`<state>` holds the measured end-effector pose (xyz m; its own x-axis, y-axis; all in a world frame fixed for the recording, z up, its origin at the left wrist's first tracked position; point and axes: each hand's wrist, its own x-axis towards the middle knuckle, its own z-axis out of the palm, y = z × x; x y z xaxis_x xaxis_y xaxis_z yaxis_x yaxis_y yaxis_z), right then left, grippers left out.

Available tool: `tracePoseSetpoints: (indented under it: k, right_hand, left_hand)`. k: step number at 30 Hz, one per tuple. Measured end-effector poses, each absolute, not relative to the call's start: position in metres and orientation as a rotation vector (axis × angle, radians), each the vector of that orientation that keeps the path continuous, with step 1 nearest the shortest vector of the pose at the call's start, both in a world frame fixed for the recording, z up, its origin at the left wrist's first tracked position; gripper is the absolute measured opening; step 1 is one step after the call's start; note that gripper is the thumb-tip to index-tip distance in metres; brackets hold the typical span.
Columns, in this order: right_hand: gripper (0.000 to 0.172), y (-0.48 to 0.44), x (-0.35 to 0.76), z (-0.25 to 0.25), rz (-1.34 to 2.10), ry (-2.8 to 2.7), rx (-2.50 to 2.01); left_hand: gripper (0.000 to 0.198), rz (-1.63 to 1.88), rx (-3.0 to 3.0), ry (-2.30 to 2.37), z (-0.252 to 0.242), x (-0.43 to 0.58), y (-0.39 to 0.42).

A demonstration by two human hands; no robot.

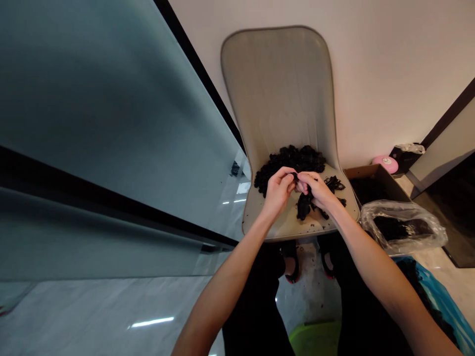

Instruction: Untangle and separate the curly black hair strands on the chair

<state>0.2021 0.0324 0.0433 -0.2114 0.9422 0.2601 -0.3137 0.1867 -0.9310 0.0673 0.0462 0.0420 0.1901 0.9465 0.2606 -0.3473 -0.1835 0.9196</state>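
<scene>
Over the seat of a grey padded chair, my left hand and my right hand meet at their fingertips. Both pinch a small dark piece, soft-looking, whose exact kind I cannot make out. Below my right hand a crumpled black strip hangs or lies; whether it joins the pinched piece is hidden by the fingers. Behind the hands a heap of small black pieces covers the back of the seat. A thin, lacy black scrap lies to the right of my right hand.
At right on the floor stand a cardboard box of black material, a clear plastic bag and a blue bag with more. A pink round object lies behind. A glass panel borders the left; something green sits below.
</scene>
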Motion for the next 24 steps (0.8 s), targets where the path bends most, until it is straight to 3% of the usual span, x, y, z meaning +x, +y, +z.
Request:
tracePoseSetpoints:
  k: [12, 18, 24]
  right_hand:
    - [0.053, 0.027, 0.21, 0.042, 1.164, -1.285, -0.705]
    - [0.054, 0.031, 0.22, 0.039, 0.946, -1.441, -0.937]
    - [0.049, 0.031, 0.214, 0.041, 0.907, -1.496, -0.94]
  left_hand:
    - [0.017, 1.512, 0.509, 0.63, 0.046, 0.046, 0.084]
    - [0.013, 1.533, 0.867, 0.665, 0.049, 0.03, 0.079]
    - [0.025, 1.43, 1.302, 0.651, 0.047, 0.05, 0.051]
